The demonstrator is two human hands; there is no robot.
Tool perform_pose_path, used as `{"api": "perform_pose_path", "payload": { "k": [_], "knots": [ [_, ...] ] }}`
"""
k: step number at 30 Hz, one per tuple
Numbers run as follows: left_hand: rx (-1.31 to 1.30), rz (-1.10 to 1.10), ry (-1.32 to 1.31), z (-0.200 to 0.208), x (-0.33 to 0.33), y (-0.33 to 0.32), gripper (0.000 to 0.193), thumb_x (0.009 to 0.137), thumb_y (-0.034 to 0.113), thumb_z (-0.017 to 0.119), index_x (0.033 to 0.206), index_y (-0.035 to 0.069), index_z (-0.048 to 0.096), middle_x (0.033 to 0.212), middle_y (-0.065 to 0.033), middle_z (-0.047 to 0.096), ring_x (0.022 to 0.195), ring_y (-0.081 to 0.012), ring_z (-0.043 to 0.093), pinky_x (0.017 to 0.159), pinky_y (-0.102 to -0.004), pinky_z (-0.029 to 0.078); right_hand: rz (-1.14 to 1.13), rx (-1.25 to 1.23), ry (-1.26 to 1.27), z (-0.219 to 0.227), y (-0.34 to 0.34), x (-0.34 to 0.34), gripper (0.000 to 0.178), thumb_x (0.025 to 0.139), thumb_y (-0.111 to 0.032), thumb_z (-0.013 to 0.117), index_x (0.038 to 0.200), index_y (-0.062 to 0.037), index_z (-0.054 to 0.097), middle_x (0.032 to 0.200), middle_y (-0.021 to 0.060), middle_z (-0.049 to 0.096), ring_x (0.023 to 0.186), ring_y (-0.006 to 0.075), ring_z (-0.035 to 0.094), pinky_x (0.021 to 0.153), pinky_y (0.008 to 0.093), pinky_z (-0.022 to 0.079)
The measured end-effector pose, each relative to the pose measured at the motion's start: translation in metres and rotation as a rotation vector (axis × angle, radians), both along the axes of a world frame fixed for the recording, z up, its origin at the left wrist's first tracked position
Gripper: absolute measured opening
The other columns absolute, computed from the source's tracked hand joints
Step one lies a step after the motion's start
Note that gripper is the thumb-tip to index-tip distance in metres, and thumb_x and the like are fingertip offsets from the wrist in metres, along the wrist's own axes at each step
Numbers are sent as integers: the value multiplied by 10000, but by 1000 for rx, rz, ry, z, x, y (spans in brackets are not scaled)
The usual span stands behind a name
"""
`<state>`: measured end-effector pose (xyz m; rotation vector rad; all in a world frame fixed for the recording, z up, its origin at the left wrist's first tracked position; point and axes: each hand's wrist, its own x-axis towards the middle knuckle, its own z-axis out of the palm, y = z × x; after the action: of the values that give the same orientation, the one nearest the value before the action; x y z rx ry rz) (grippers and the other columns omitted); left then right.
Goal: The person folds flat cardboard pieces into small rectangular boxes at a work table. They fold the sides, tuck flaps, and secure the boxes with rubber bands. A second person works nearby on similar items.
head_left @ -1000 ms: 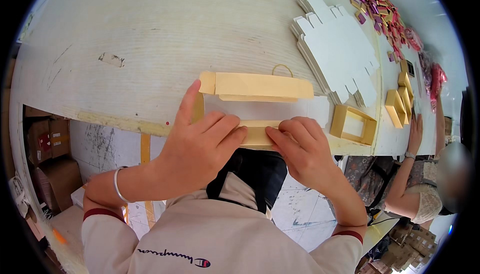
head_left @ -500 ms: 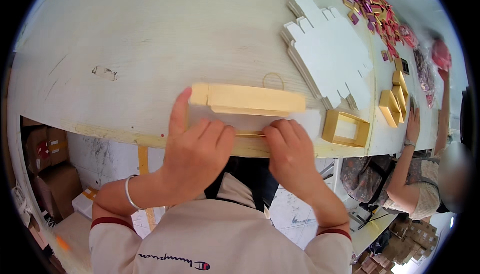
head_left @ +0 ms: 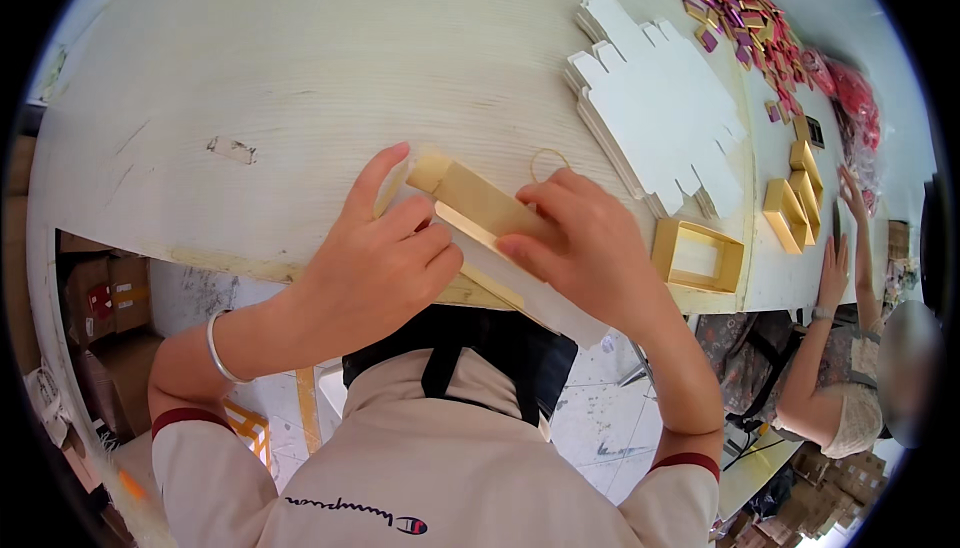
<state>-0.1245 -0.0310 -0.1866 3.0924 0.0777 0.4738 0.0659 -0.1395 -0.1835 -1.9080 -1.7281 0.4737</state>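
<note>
A partly folded gold cardboard box [head_left: 480, 204] with a white inside is held at a slant over the table's front edge. My left hand [head_left: 385, 248] grips its left end, with the index finger stretched along the end flap and the other fingers curled. On the long far side panel, my right hand [head_left: 590, 233] pinches the card between thumb and fingers. Beyond the box, a thin yellowish band loop [head_left: 549, 153] lies on the table, partly behind my right hand. Just right of that hand sits a folded gold box frame [head_left: 703, 256].
Flat white box blanks [head_left: 655, 108] are stacked behind my right hand. More gold boxes [head_left: 795, 208] stand at the right, near a co-worker's hands [head_left: 834, 268]. Several small gold and purple pieces [head_left: 720, 8] lie heaped at the far right. Cartons [head_left: 110, 298] fill a shelf below left.
The box has turned so its right end points toward me. My right hand has moved from the near edge up to the far side panel. The co-worker's raised hand has come down.
</note>
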Motion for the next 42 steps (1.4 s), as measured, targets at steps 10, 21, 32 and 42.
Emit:
{"api": "perform_pose_path", "payload": {
  "k": [10, 21, 32, 42],
  "knots": [
    [-40, 33, -4, 4, -6, 7, 83, 702, 117, 619, 751, 89, 559, 718, -31, 509, 822, -172, 520, 1037, -533, 298, 135, 44, -378, -14, 5, -24, 208, 641, 17, 626, 750, -44, 460, 698, 87, 481, 676, 232, 549, 539, 342, 441],
    [-1189, 753, -396, -14, 0, 2, 352, 823, 81, 602, 1163, 9, 544, 979, -92, 624, 673, -163, 594, 601, -275, 462, 27, 52, -261, -19, -1, -29, 331, 705, 6, 570, 1026, -19, 492, 735, 90, 492, 552, 221, 541, 452, 314, 418],
    [-854, 489, -293, -18, 20, 17, 221, 786, -61, 511, 963, -10, 634, 983, -98, 606, 732, -247, 587, 643, -317, 469, -78, -6, -298, -18, 8, -41, 570, 731, 21, 554, 1281, -89, 449, 741, 85, 529, 532, 235, 549, 455, 345, 428],
    [-905, 428, -249, -22, 29, 12, 209, 840, 24, 550, 1026, 40, 644, 965, -86, 601, 731, -182, 543, 669, -294, 452, -336, 142, -26, -21, -1, -38, 366, 790, -7, 551, 1149, -75, 532, 883, 114, 557, 640, 272, 576, 569, 363, 473]
  ]
}}
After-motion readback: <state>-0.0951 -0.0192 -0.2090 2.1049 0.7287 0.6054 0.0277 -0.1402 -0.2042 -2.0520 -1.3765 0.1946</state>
